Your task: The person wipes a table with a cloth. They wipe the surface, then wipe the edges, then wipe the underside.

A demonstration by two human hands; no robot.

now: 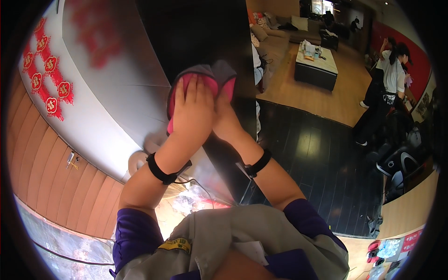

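Observation:
Both hands are raised in front of me against a glossy dark panel (pixel 196 31). A pink and grey cloth (pixel 210 75) lies bunched under them, pressed to the panel. My left hand (pixel 194 108) rests on the cloth with its fingers stretched upward over the pink side. Just to its right, my right hand (pixel 225 115) touches the cloth's right fold; its fingertips are partly hidden by the cloth. Each wrist wears a black strap, and a thin cable runs from the left one. Left of the dark panel is a shiny grey surface (pixel 140 66) with a blurred red reflection.
Red paper decorations (pixel 50 64) hang at the left. A marble-topped coffee table (pixel 316 63) and a sofa (pixel 301 33) stand in the room at upper right. Two people (pixel 390 73) are at the right, near black bags (pixel 395 161). Shoes (pixel 374 250) lie at lower right.

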